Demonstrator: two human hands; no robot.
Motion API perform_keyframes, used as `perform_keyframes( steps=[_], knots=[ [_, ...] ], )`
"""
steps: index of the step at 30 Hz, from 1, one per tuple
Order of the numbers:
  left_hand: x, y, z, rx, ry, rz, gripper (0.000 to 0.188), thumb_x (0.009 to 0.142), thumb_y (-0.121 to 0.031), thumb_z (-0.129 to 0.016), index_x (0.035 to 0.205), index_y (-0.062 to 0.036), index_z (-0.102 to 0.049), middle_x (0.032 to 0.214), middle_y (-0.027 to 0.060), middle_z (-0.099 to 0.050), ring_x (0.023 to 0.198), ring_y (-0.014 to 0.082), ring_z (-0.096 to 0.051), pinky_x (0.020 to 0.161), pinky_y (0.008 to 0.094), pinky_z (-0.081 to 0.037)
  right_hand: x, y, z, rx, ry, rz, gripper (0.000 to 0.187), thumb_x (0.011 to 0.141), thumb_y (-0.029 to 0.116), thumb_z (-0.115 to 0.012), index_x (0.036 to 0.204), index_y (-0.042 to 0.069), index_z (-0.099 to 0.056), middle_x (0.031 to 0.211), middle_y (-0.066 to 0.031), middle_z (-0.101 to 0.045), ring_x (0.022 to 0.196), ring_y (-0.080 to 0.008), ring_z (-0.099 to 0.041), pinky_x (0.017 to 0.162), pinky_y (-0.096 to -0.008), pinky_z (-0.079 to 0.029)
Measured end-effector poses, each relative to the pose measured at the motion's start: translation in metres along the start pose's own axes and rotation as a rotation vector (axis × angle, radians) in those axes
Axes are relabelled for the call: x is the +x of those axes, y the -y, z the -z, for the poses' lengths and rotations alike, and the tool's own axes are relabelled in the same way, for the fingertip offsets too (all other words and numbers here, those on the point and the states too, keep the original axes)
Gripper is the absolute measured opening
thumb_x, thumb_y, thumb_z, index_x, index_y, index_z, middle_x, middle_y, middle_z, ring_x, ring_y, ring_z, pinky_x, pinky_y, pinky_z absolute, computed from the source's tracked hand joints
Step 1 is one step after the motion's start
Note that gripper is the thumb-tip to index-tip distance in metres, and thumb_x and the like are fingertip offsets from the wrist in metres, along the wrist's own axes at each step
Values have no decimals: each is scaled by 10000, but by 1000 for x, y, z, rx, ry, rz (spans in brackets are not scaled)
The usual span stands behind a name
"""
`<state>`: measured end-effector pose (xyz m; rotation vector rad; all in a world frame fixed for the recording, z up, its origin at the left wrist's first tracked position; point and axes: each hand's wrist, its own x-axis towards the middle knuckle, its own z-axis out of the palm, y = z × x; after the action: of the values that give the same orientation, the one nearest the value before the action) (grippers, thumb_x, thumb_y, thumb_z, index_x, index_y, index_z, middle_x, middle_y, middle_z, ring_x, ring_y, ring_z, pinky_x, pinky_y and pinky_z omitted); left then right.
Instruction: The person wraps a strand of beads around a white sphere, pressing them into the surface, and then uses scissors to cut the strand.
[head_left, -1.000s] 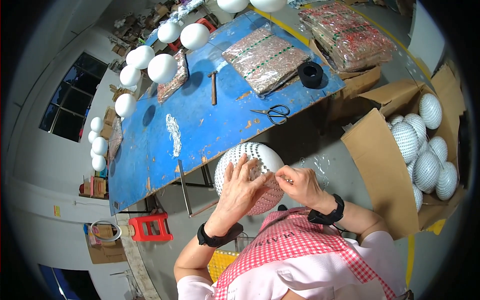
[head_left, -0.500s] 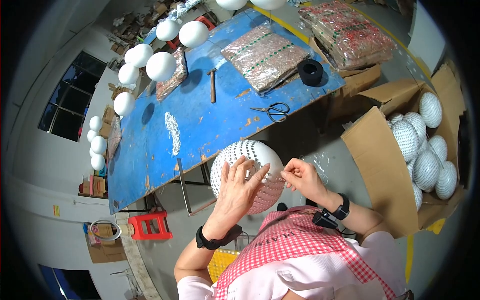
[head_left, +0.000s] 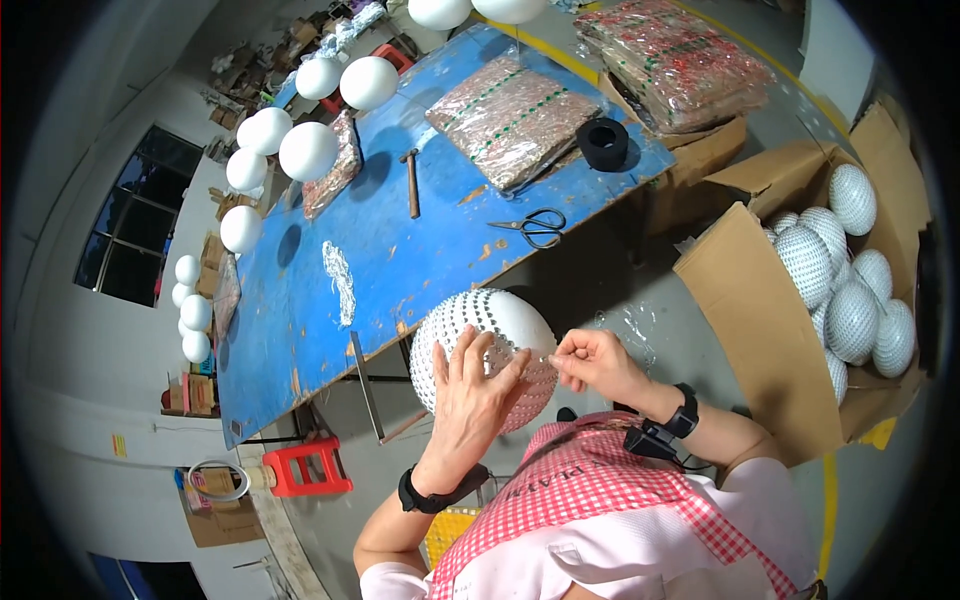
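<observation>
A white ball (head_left: pixel 525 316), partly covered in rows of small silver studs, is held over my lap at the table's near edge. My left hand (head_left: pixel 468 385) lies over its near side, fingers spread and curved on the studded rows, gripping it. At the ball's right side my right hand (head_left: pixel 598 362) is closed in a pinch. A thin silver strand seems to run from the ball into those fingertips, though it is too small to see well. The ball's underside is hidden.
On the blue table (head_left: pixel 385 255) lie scissors (head_left: pixel 537 228), a hammer (head_left: pixel 412 185), a black tape roll (head_left: pixel 603 144), silver strands (head_left: pixel 339 280) and a plastic-wrapped pack (head_left: pixel 515 120). White balls (head_left: pixel 308 152) stand along its far left. An open carton (head_left: pixel 745 320) of studded balls is at right.
The view has shifted slightly, so the table and carton sit a little differently. Both hands keep almost the same place on the ball, the right fingertips drawn slightly nearer together.
</observation>
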<state>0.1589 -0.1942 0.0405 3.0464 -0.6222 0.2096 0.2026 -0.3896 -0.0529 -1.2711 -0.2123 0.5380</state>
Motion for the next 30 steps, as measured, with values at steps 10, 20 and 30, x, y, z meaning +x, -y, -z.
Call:
perform_keyframes(
  steps=[10, 20, 30],
  knots=[
    [-1, -4, -3, 0, -32, 28, 471, 773, -225, -769, 1224, -264, -641, 1276, 136, -472, 1303, 360, -400, 1095, 598, -238, 5, -2, 8, 104, 100, -201, 220, 952, 218, -594, 888, 8, -614, 685, -41, -631, 549, -74, -576, 472, -202, -448],
    [-2, -3, -8, -20, -33, 22, 506, 767, -216, -774, 1251, -273, -639, 1313, 125, -481, 1324, 362, -388, 1111, 600, -220, 3, -4, 0, -564, -131, 561, 147, 804, 96, -702, 949, 77, -704, 714, -53, -655, 617, -159, -643, 547, -298, -500],
    [4, 10, -2, -141, 33, -4, 426, 831, -158, -703, 1244, -252, -653, 1350, 118, -495, 1366, 365, -354, 1103, 627, -203, 4, 0, 1, -1021, -180, 918, 263, 715, 67, -700, 975, 106, -712, 670, -27, -531, 576, -200, -598, 489, -320, -473]
  ],
)
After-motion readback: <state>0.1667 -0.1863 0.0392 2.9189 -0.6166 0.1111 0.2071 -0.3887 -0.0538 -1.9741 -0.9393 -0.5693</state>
